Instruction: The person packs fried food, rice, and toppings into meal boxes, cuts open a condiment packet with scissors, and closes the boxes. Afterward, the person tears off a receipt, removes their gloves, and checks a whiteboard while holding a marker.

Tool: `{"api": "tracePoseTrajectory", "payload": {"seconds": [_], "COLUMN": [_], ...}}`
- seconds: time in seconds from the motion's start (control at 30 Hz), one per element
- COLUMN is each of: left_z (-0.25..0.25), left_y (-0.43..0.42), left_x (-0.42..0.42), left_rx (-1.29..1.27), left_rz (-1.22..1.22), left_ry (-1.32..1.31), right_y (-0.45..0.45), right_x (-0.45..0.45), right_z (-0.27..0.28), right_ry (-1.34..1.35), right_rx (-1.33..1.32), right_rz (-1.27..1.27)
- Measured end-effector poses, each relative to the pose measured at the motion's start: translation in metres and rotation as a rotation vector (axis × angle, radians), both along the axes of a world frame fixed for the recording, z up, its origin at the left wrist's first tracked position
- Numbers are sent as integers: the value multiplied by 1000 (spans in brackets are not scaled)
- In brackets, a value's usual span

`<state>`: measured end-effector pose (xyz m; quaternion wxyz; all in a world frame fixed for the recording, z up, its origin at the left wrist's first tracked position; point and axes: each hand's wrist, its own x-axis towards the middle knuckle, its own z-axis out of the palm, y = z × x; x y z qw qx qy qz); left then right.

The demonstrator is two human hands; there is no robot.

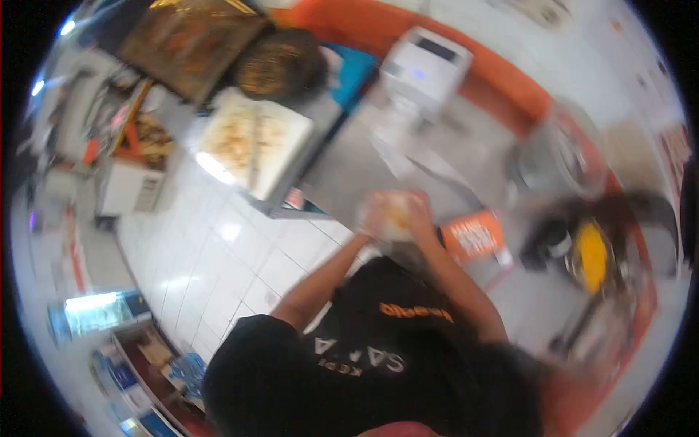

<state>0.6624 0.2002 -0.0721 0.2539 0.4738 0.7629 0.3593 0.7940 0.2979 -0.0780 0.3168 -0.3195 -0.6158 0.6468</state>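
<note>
Both hands are close together in front of the black shirt, at the edge of a grey counter (342,175). Between them is a small pale item with a yellowish middle (397,216), blurred. My left hand (373,216) is wrapped round one side of it and my right hand (419,211) round the other. Just beside the right hand lies an orange box with white lettering (473,237). A white printer-like device (426,69) stands farther back, with a pale strip (393,149) stretching from it towards the hands.
A white board with brown food bits (251,142) and a long tool sits left of the counter, near a dark round pan (277,65). A clear container (557,160) and a yellow item (591,256) are at the right. White tiled floor (211,269) shows lower left.
</note>
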Motion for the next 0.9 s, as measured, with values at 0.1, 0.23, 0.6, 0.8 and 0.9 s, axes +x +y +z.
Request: {"api": "tracePoseTrajectory", "payload": {"seconds": [0.1, 0.23, 0.6, 0.8, 0.9], "left_z": [33, 139, 90, 107, 107], "left_y": [-12, -20, -32, -27, -18], "left_x": [11, 33, 38, 52, 55], "left_rx": [-76, -167, -380, -43, -146], "left_rz": [74, 281, -322, -84, 25], "left_ry": [-157, -554, -409, -934, -1247], "right_y": [-10, -29, -23, 27, 60], "right_x": [11, 36, 112, 208, 275], "right_z": [79, 100, 74, 162, 119], "right_ry": [-175, -141, -407, -235, -337], "right_rx": [-163, -212, 634, 9, 179], "right_rz": [-1, 25, 80, -897, -1485]}}
